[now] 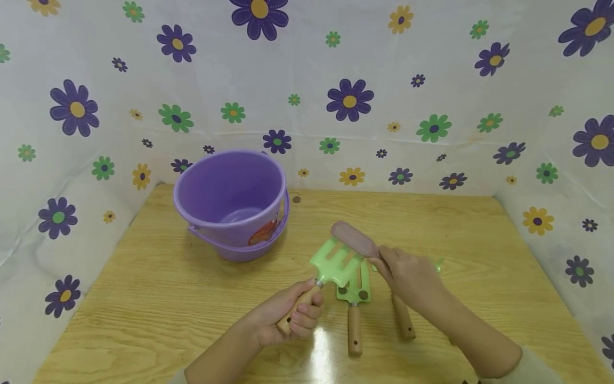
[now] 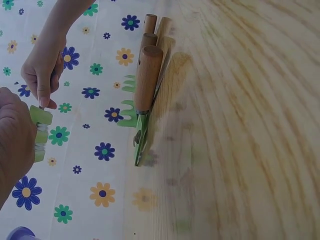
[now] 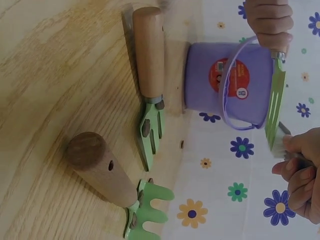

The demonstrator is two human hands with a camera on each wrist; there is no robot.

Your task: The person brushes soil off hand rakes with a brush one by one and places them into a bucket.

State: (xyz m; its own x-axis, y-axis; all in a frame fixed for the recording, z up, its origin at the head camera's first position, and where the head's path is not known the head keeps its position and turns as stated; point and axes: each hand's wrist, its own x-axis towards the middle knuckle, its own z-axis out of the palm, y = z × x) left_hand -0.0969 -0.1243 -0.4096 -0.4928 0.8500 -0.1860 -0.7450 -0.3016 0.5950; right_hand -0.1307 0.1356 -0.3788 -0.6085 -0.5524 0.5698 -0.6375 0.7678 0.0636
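My left hand [image 1: 297, 314] grips the wooden handle of a light green garden hand fork [image 1: 337, 271], tilted above the table. In my right hand [image 1: 416, 280] is a brown brush [image 1: 355, 239] with an oblong back, lying across the fork's tines. Pale bristles show against the tines in the left wrist view. Below lies a second green slotted tool [image 1: 354, 325], with dark bits on its head. A green hand rake [image 3: 152, 210] lies right of it, its head mostly hidden by my right hand in the head view.
A purple bucket [image 1: 225, 234] stands at the back left, its handle hanging down at the front. A small dark bit [image 1: 297, 199] lies on the wooden table [image 1: 192, 314] near the back. Flowered cloth [image 1: 297, 69] encloses the back and sides. Another wooden handle [image 2: 150, 22] appears in the left wrist view.
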